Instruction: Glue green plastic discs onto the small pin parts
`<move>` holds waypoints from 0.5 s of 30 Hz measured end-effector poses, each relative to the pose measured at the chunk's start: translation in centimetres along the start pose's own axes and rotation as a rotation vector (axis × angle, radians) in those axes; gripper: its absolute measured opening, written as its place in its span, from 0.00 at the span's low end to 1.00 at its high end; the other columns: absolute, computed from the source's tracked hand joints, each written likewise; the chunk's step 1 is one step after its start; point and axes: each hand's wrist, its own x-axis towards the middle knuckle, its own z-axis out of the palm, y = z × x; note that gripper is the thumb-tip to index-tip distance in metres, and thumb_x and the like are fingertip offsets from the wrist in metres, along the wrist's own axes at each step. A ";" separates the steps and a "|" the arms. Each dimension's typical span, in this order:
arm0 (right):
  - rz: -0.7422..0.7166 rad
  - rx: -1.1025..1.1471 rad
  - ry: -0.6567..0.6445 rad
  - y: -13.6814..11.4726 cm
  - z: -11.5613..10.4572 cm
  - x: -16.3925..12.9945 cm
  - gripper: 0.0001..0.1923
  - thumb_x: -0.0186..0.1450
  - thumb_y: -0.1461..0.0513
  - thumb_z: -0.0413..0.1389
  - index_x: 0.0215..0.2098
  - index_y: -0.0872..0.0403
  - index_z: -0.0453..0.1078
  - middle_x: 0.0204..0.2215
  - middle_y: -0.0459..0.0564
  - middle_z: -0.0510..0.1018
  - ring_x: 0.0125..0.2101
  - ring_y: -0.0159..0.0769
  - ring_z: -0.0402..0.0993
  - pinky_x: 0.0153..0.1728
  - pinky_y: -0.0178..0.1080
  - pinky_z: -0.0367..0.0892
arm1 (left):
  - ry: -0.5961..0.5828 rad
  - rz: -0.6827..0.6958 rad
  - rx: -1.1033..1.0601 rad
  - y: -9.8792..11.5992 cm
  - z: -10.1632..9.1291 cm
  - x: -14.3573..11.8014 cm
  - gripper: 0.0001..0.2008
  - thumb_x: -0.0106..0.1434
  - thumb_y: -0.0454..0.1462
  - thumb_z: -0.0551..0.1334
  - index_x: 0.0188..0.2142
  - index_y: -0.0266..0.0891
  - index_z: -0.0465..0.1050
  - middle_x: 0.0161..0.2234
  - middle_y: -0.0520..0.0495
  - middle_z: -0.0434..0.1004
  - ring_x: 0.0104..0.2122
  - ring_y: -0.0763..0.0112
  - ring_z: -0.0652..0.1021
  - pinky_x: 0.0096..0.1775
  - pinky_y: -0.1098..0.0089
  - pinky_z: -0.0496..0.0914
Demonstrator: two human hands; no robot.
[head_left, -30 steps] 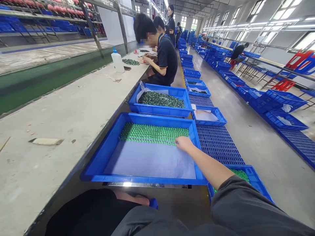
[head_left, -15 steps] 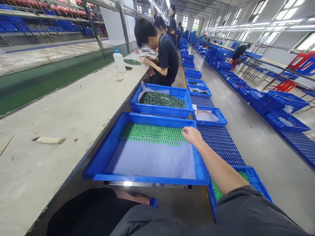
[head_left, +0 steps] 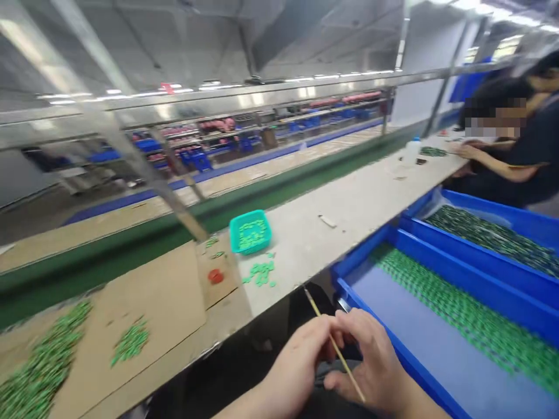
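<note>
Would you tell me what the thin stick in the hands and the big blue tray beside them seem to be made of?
Thin stick: probably bamboo or wood, pale tan, matt, straight.
Big blue tray: likely moulded plastic, uniform blue with a slight sheen on its rim.

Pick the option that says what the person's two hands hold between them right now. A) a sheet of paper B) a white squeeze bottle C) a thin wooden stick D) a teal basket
C: both the left hand and the right hand pinch a thin wooden stick that runs slantwise between them, near the corner of the blue tray; the teal basket sits apart on the bench.
</note>
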 end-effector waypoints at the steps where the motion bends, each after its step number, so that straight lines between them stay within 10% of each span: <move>1: 0.008 -0.020 0.054 -0.6 1.0 0.7 0.39 0.83 0.38 0.44 0.81 0.48 0.52 0.41 0.54 0.86 0.39 0.49 0.86 0.42 0.49 0.82 | -0.015 0.012 -0.028 0.1 0.2 -0.3 0.34 0.68 0.68 0.65 0.38 0.38 0.84 0.37 0.45 0.76 0.38 0.64 0.72 0.46 0.64 0.71; 7: 0.063 0.093 0.008 -1.4 4.0 4.1 0.30 0.85 0.42 0.41 0.73 0.46 0.68 0.43 0.54 0.86 0.37 0.45 0.86 0.40 0.47 0.82 | 0.007 0.097 -0.113 0.3 -1.2 -2.3 0.34 0.72 0.65 0.63 0.54 0.39 0.86 0.46 0.40 0.79 0.50 0.55 0.77 0.57 0.58 0.73; 11: 0.196 0.305 -0.053 -0.5 6.4 6.8 0.27 0.87 0.46 0.38 0.64 0.48 0.73 0.29 0.45 0.78 0.25 0.37 0.78 0.27 0.38 0.75 | 0.105 0.024 0.105 -0.3 -5.5 -4.3 0.31 0.69 0.62 0.66 0.57 0.43 0.85 0.46 0.43 0.81 0.46 0.57 0.78 0.55 0.59 0.75; 15: 0.197 0.227 -0.265 1.5 11.1 9.1 0.15 0.84 0.57 0.50 0.47 0.49 0.78 0.33 0.49 0.85 0.32 0.40 0.85 0.36 0.40 0.80 | 0.310 -0.039 0.286 -2.2 -11.5 -7.0 0.26 0.69 0.63 0.64 0.49 0.48 0.87 0.47 0.44 0.84 0.50 0.53 0.81 0.61 0.55 0.75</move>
